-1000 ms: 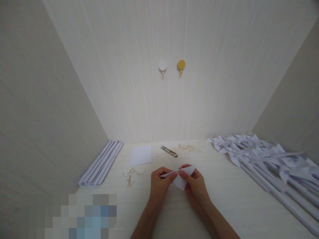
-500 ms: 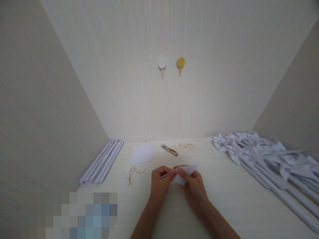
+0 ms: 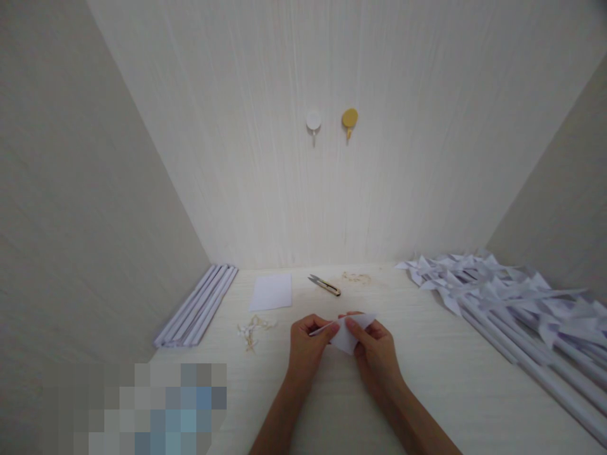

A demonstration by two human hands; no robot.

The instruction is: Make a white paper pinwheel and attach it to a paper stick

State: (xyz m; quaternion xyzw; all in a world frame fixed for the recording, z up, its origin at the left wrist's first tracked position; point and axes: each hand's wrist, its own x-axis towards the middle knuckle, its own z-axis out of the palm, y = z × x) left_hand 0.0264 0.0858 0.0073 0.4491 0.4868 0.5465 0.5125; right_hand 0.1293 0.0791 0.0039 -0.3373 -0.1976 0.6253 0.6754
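Between my two hands is a piece of white paper [image 3: 345, 339], folded so that a pointed corner hangs down and another sticks out to the right. My left hand [image 3: 307, 344] pinches its left part between thumb and fingers. With the thumb on top, my right hand [image 3: 377, 347] grips the right part. Beyond my hands, thread snips [image 3: 325, 285] lie on the table. A flat stack or sheet of square white paper [image 3: 271, 292] lies to their left, and a small pile of cotton swabs [image 3: 253, 332] is nearer my left hand.
Several rolled paper tubes [image 3: 196, 308] lie at the left wall. At the right, paper pinwheels [image 3: 497, 278] on paper sticks [image 3: 535, 373] are heaped. Small tan bits [image 3: 356, 278] lie near the back wall, which bears a white hook [image 3: 313, 121] and a yellow hook [image 3: 349, 119].
My right thumb has shifted slightly right along the paper, away from the left thumb. The whole view has moved a little; both hands keep hold of the paper.
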